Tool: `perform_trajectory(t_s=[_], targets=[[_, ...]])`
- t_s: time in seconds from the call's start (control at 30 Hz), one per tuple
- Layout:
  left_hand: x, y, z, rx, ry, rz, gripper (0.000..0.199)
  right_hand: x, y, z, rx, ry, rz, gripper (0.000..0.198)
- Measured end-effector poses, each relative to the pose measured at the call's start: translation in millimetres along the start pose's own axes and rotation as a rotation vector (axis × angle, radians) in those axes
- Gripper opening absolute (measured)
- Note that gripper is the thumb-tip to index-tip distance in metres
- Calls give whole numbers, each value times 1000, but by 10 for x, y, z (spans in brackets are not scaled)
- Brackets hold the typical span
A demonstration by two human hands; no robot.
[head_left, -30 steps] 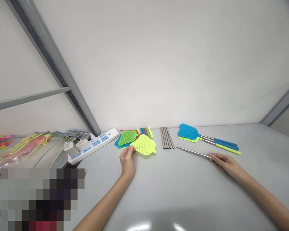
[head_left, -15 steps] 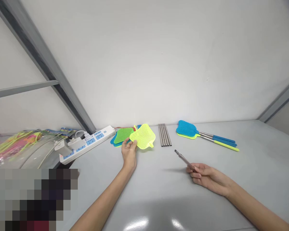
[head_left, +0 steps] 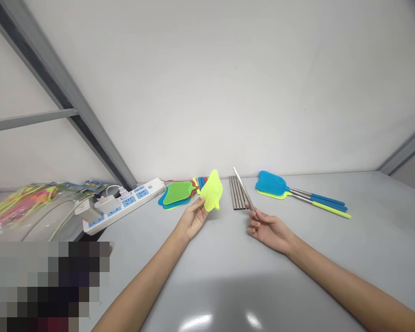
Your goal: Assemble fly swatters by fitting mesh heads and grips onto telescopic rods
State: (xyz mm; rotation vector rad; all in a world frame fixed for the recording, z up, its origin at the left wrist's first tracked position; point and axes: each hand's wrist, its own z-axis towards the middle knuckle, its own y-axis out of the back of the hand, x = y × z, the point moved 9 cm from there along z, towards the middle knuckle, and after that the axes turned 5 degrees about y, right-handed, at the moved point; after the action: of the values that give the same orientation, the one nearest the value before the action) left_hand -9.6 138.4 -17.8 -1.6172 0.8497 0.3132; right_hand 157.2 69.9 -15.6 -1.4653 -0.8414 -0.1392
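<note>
My left hand [head_left: 194, 218] is closed on the edge of a yellow fly swatter head [head_left: 212, 192], held tilted above the table with its short neck toward me. In my right hand [head_left: 270, 231] a thin metal rod [head_left: 242, 190] is pinched near its lower end, its far end pointing up and to the left. The rod and the swatter head are apart. Behind the rod, several metal rods [head_left: 235, 196] lie side by side on the table. Left of them is a pile of loose swatter heads [head_left: 178, 192] in green, blue and red, with coloured handle grips [head_left: 202, 182] behind.
Several fly swatters [head_left: 271, 183] with metal shafts and blue or yellow grips lie at the right. A white power strip [head_left: 124, 207] with plugs stands at the left, beside plastic-bagged goods [head_left: 31, 207]. A wall [head_left: 235, 92] closes off the table's back.
My left hand has lifted the yellow swatter head slightly to the right and turned it. My right hand has moved left and inward, and the rod now points more steeply upward.
</note>
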Motion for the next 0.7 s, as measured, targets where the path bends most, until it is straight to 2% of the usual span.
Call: perform_trajectory(t_s=[0.13,0.33,0.57,0.7], targets=[[-5,-51,35,21,-10,-64,25,49,-33,-22,13,17,-94,29],[-52,-69,3,31,-45,-135,27,97,-34,-26,22,18,-295,20],[-148,-13,-24,-10,-114,-184,27,134,38,-40,-24,53,-477,23],[-145,-24,-45,-21,-125,-159,28,202,76,-66,-49,79,-510,26]])
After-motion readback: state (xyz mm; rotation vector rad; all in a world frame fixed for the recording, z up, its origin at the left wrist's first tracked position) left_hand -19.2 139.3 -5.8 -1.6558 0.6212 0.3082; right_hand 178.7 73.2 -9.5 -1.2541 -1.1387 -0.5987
